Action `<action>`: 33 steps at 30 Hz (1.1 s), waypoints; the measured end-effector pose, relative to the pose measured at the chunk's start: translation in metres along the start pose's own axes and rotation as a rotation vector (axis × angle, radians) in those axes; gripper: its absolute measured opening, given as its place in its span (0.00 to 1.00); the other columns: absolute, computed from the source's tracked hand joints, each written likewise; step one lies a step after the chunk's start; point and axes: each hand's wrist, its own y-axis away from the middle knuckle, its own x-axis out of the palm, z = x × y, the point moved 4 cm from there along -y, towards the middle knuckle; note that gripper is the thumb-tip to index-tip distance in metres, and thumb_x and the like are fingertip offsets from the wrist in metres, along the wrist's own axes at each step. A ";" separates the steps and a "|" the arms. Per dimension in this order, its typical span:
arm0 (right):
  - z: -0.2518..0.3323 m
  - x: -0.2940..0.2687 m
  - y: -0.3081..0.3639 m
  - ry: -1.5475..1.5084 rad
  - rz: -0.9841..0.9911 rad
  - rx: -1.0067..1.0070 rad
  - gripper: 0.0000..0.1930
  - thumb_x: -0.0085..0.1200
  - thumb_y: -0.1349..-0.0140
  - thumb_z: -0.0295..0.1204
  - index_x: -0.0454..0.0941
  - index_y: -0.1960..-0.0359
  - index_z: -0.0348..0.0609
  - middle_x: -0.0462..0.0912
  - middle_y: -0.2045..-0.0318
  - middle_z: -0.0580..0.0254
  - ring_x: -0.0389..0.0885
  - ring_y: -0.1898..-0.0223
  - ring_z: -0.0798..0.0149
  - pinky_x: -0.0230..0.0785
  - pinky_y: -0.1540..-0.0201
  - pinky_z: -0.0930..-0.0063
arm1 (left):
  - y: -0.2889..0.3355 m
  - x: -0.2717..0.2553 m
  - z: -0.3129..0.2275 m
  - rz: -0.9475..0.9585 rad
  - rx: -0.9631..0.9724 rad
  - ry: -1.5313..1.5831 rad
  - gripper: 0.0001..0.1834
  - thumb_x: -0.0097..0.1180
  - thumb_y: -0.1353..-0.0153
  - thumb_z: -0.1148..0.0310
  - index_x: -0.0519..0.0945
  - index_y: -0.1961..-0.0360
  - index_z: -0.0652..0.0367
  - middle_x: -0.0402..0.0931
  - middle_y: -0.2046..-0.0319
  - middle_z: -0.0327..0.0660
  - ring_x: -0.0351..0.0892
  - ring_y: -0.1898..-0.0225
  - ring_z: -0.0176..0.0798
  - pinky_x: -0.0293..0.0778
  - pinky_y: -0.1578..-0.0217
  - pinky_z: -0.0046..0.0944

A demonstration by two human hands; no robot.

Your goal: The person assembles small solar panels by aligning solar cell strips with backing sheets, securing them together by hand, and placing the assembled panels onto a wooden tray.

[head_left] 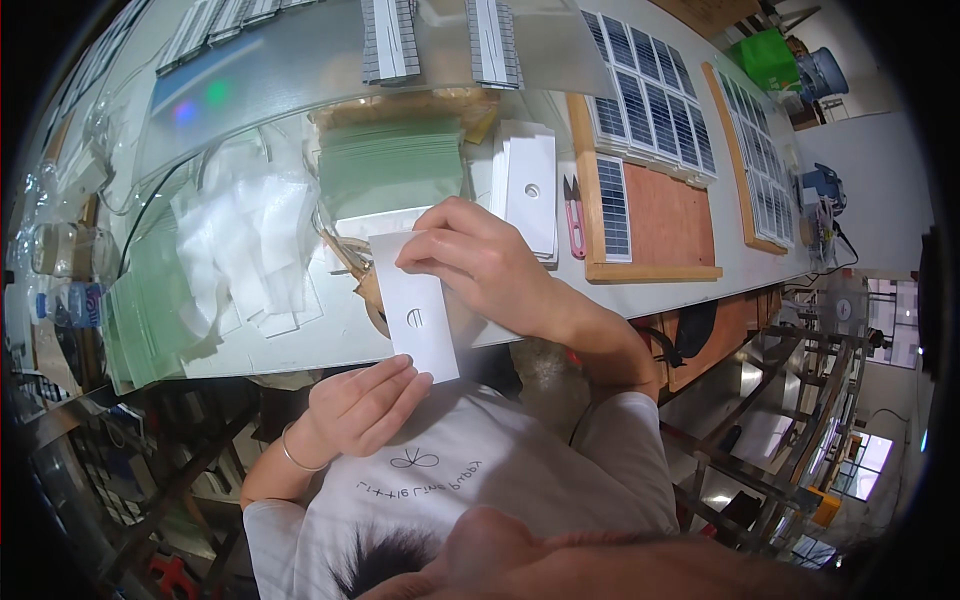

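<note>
Over the table's front edge I hold a white rectangular sheet (423,325) with a small round mark in its middle; whether it is card or plastic I cannot tell. My left hand (366,408) pinches its lower end. My right hand (480,258) grips the upper end, fingers curled over it. Just right of that hand lies a stack of similar white pieces (528,215), the top one with a round hole. Beyond my hands stands a stack of thin green sheets (388,165). Pink-handled snips (574,220) lie beside the white stack.
On the right, a wooden-edged tray (700,272) holds small solar panels (650,95), with a second tray (748,215) farther right. White translucent pouches (262,220) and green film (150,305) cover the left side. A frosted raised shelf (300,85) crosses the back, bearing strip bundles (390,40).
</note>
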 end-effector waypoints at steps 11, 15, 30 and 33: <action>-0.007 -0.003 0.002 -0.103 0.105 0.122 0.14 0.57 0.43 0.13 0.85 0.59 0.43 0.79 0.55 0.60 0.79 0.48 0.56 0.74 0.45 0.64 | 0.007 0.005 0.001 -0.018 0.034 -0.015 0.11 0.65 0.43 0.78 0.87 0.59 0.58 0.83 0.60 0.39 0.86 0.56 0.42 0.84 0.62 0.35; 0.006 -0.029 -0.003 -0.023 0.092 -0.048 0.12 0.60 0.45 0.14 0.84 0.59 0.40 0.80 0.51 0.61 0.79 0.51 0.56 0.73 0.46 0.66 | 0.017 -0.038 0.011 -0.133 -0.321 0.219 0.09 0.59 0.43 0.85 0.83 0.66 0.59 0.86 0.62 0.42 0.87 0.61 0.46 0.83 0.63 0.40; -0.008 -0.003 0.009 -0.540 0.070 0.433 0.21 0.59 0.33 0.14 0.67 0.43 0.40 0.73 0.49 0.63 0.78 0.49 0.74 0.73 0.49 0.80 | 0.036 -0.021 0.066 -0.543 -1.320 1.020 0.04 0.54 0.27 0.77 0.77 0.54 0.64 0.81 0.61 0.38 0.82 0.60 0.30 0.85 0.62 0.31; -0.008 -0.003 0.011 -0.549 0.060 0.432 0.20 0.58 0.33 0.14 0.67 0.43 0.40 0.73 0.50 0.63 0.76 0.51 0.76 0.72 0.50 0.81 | 0.035 -0.020 0.066 -0.540 -1.300 1.042 0.04 0.54 0.27 0.77 0.77 0.54 0.64 0.81 0.61 0.38 0.82 0.60 0.30 0.85 0.62 0.31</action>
